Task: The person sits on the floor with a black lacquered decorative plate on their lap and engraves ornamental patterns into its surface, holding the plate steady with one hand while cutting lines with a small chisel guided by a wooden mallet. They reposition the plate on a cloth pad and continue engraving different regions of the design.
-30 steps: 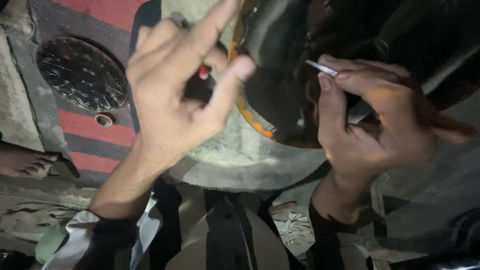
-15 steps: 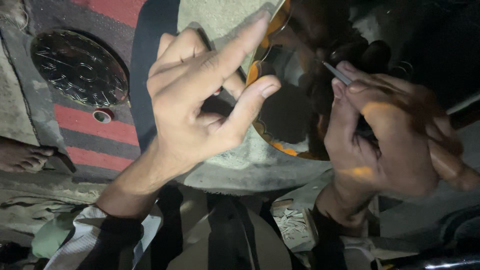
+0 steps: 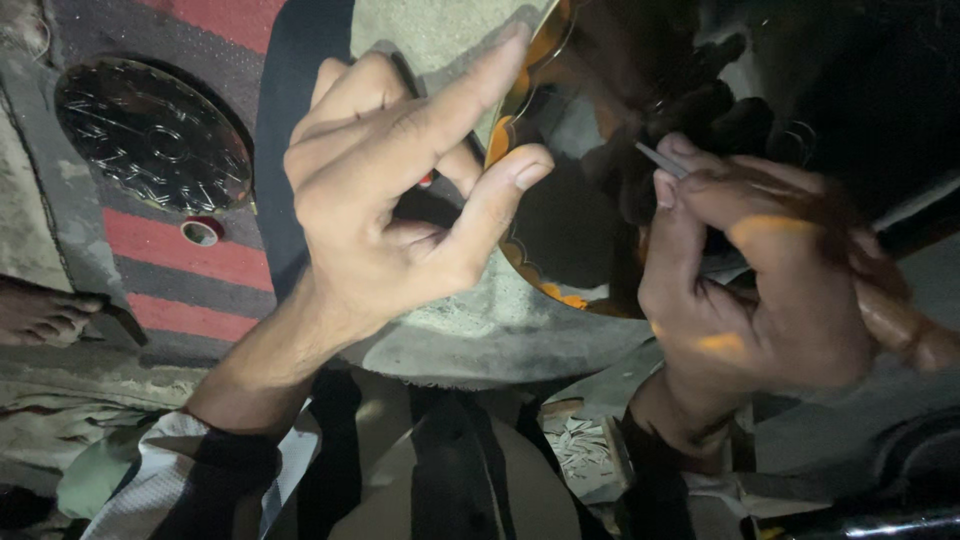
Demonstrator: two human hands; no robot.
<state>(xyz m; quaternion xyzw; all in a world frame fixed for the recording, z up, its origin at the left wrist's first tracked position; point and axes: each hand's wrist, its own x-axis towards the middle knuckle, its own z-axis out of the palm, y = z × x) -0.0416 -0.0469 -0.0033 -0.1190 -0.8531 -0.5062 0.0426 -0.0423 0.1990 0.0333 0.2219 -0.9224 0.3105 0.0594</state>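
My left hand [image 3: 400, 200] is raised over a grey padded block [image 3: 480, 330], fingers curled, thumb and forefinger stretched toward the orange scalloped edge of a dark shiny piece [image 3: 560, 200]. A small red object [image 3: 427, 181] peeks out between its fingers; whether the hand grips it is unclear. My right hand [image 3: 760, 290] pinches a thin metal tool [image 3: 660, 158], its tip pointing up-left at the dark piece. The upper right is in deep shadow.
A round dark engraved disc [image 3: 150, 135] lies on a red-and-grey striped mat [image 3: 180, 250] at the left, with a small ring-shaped cap [image 3: 201, 231] below it. A bare foot [image 3: 40, 310] shows at the left edge. Striped fabric [image 3: 440, 470] lies below.
The view shifted so both hands sit lower and more to the right. My left hand's fingers curled in tighter, and the tool tip moved closer to the dark piece.
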